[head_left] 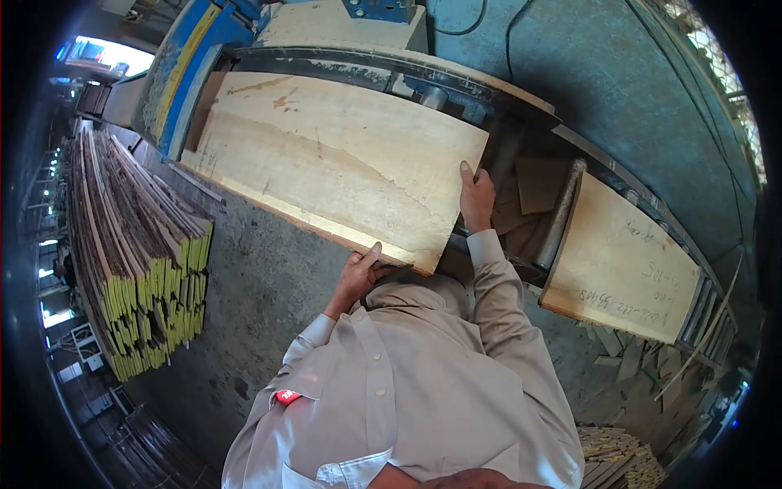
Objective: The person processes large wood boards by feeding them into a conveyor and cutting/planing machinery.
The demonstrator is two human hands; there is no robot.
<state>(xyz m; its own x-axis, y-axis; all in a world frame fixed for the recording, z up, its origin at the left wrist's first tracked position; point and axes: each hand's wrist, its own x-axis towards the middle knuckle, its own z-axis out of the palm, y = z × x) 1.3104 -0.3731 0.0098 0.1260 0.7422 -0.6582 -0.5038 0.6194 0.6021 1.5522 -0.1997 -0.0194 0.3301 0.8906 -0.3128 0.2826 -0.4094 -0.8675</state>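
A wide, pale wooden board [326,155] lies slantwise before me, with a brown streak along its grain. My right hand [477,200] grips its right end, thumb on top and fingers mostly hidden below. At the near edge, close to the right corner, my left hand [358,279] is closed on the same board, its thumb over the edge and the other fingers partly under it. The board's far left end reaches the blue machine housing [183,73] with a yellow stripe.
Right of the board, a metal roller [562,213] crosses the machine bed. Beyond it rests a second board [623,261] with handwriting. Stacked planks with yellow-green ends [155,310] stand at left. Wood scraps [631,359] and more stacked strips [617,456] lie at right.
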